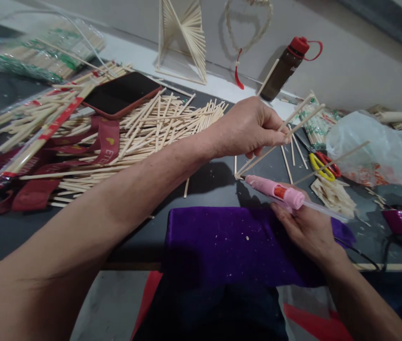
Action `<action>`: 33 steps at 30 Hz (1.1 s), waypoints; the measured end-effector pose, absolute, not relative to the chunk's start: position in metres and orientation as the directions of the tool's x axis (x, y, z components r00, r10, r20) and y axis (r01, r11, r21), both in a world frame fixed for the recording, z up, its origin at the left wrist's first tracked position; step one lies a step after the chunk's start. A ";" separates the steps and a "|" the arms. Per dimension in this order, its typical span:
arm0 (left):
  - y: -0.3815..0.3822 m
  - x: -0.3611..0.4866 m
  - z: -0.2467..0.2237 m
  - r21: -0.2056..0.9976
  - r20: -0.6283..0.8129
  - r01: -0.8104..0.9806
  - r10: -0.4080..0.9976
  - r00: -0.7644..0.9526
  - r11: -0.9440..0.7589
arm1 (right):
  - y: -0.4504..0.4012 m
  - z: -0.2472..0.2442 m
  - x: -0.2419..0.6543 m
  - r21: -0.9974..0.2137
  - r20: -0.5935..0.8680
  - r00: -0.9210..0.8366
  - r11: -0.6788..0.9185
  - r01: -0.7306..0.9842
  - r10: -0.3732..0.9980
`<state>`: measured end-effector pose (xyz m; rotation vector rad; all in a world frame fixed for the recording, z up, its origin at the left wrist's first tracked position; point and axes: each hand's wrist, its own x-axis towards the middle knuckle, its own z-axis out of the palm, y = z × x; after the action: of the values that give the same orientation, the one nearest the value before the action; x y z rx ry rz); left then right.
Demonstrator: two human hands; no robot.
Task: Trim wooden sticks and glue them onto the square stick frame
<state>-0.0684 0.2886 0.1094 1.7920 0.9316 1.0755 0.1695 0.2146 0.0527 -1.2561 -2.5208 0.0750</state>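
Observation:
My left hand [254,125] pinches a wooden stick [302,118] that belongs to an open frame of thin sticks. One corner of this frame [237,176] points towards me, low over the grey table. In my right hand [306,222] is a pink hot glue gun [275,190], with a clear glue stick coming out of its back end. The glue gun's dark nozzle touches or nearly touches that corner; I cannot tell which. My right fingers are partly hidden behind the gun.
A heap of loose sticks [165,123] lies at left, with a phone [123,94] and a red lanyard [69,154] on it. A finished stick structure [183,42] and a bottle [282,68] stand behind. Yellow-red scissors [324,166], a plastic bag [375,147] and purple cloth [222,241] lie around.

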 end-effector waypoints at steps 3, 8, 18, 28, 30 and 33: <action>0.288 -0.068 0.110 0.902 0.304 0.189 0.882 0.360 -0.388 | 0.216 0.048 0.173 -0.202 0.249 -0.569 0.617 0.761 0.784; 0.288 -0.069 0.110 0.896 0.305 0.202 0.880 0.365 -0.395 | 0.216 0.044 0.179 -0.126 0.312 -0.566 0.623 0.772 0.764; 0.288 -0.069 0.111 0.904 0.305 0.182 0.883 0.358 -0.386 | 0.215 0.045 0.179 -0.144 0.323 -0.549 0.614 0.776 0.771; 0.288 -0.068 0.110 0.885 0.323 0.211 0.873 0.366 -0.415 | 0.220 0.039 0.166 -0.127 0.362 -0.591 0.667 0.735 0.721; 0.288 -0.068 0.110 0.885 0.325 0.208 0.871 0.367 -0.418 | 0.218 0.038 0.165 -0.115 0.338 -0.589 0.654 0.748 0.734; 0.288 -0.068 0.109 0.888 0.325 0.196 0.870 0.370 -0.415 | 0.215 0.040 0.166 -0.119 0.289 -0.578 0.627 0.770 0.763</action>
<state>-0.0684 0.2884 0.1095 1.8398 0.9300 1.0751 0.1658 0.2146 0.0404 -1.2345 -2.5405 -0.0279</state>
